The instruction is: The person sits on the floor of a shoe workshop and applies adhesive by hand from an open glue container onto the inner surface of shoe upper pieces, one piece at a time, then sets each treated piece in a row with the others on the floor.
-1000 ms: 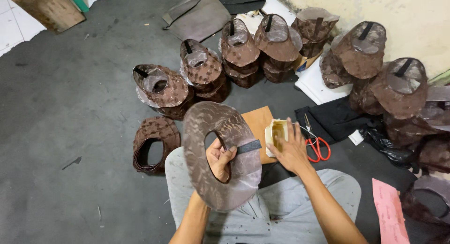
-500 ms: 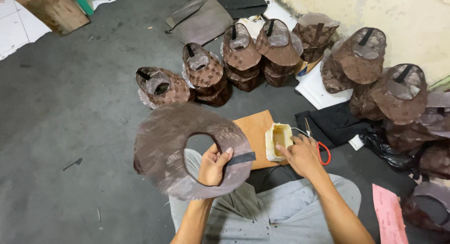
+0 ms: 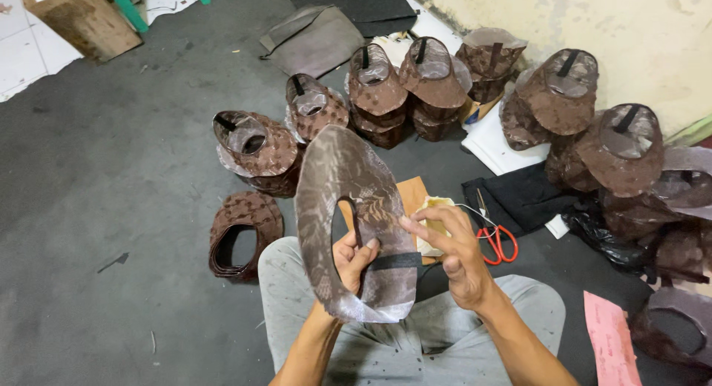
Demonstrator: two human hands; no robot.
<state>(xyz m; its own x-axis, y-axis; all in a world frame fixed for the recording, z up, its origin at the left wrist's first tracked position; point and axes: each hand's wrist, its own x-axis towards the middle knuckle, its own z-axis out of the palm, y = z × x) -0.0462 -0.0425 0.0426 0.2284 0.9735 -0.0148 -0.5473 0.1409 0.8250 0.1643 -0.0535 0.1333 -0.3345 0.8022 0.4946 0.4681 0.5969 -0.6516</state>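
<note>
- The left hand (image 3: 352, 258) grips a brown patterned hat brim (image 3: 348, 200), thumb and fingers clamped through its cut-out opening, just above a black strap (image 3: 393, 262) that crosses the piece.
- The brim stands nearly upright in front of the person's chest, over the grey trousers (image 3: 415, 334). Half a second ago it lay tilted out to the left and flatter; a second ago it faced the camera lower down.
- The right hand (image 3: 452, 249) has left the small yellowish tub (image 3: 434, 208) it was reaching into and now touches the brim's right edge, index finger and thumb pinched lightly together at the rim; I cannot tell whether anything sits between them.
- The tub rests on a brown board (image 3: 411, 197) on the floor, just behind the hands.
- Red-handled scissors (image 3: 493, 238) lie to the right of the tub on black cloth (image 3: 519, 197).
- A stack of flat brims (image 3: 245, 230) lies on the floor at the left, well apart from the hands.
- Finished brown hats (image 3: 378, 89) stand in stacks in an arc beyond, unmoved.
</note>
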